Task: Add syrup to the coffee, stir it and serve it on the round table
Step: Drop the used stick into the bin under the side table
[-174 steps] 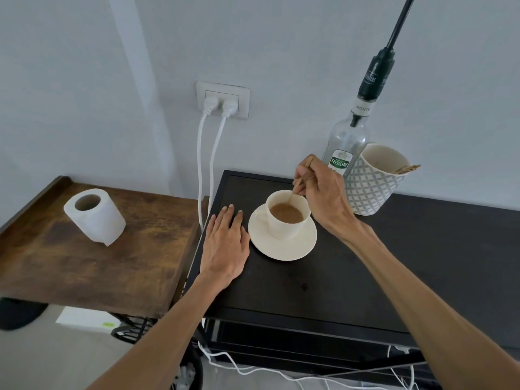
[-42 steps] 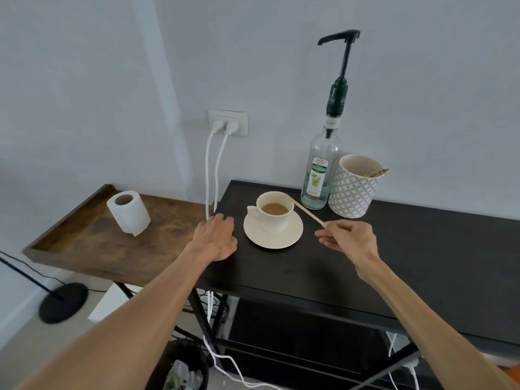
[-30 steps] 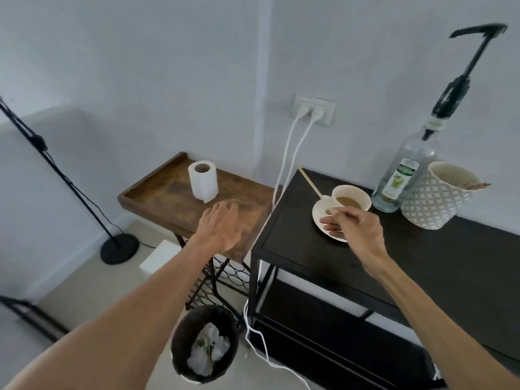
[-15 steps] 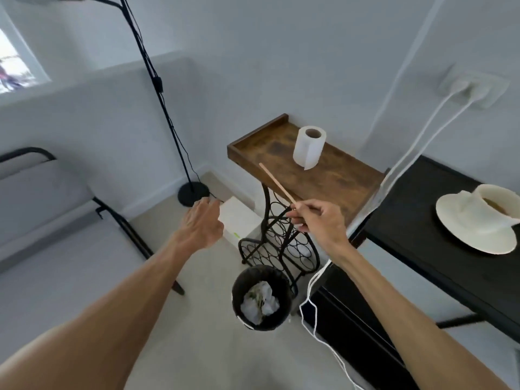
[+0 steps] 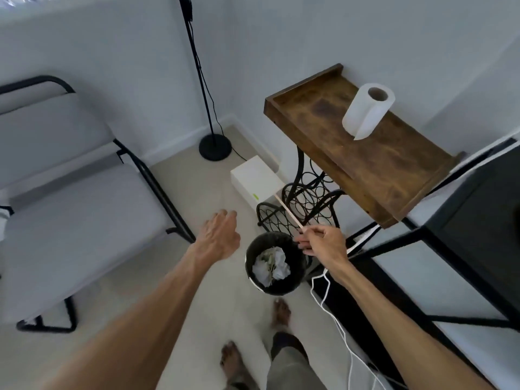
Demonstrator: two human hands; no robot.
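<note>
Head view: a stir stick is held over the bin.

Head view shows the right hand [image 5: 323,244] pinching the near end of the wooden stir stick [image 5: 288,211] in its fingers [image 5: 302,244]. The stick points up and away to the left, toward the white box [image 5: 254,181] on the floor. The black bin [image 5: 274,264] with crumpled paper sits just below and a little left of this hand. The right hand is the nearer one to the bin. The left hand [image 5: 219,237] hangs beside the bin with loose, spread fingers and holds nothing. I think the stick only has to drop down now. The coffee cup is out of sight, and only the dark counter [image 5: 478,204] edge shows at right. A paper roll [image 5: 365,111] stands on the wooden counter [image 5: 365,164].
</note>
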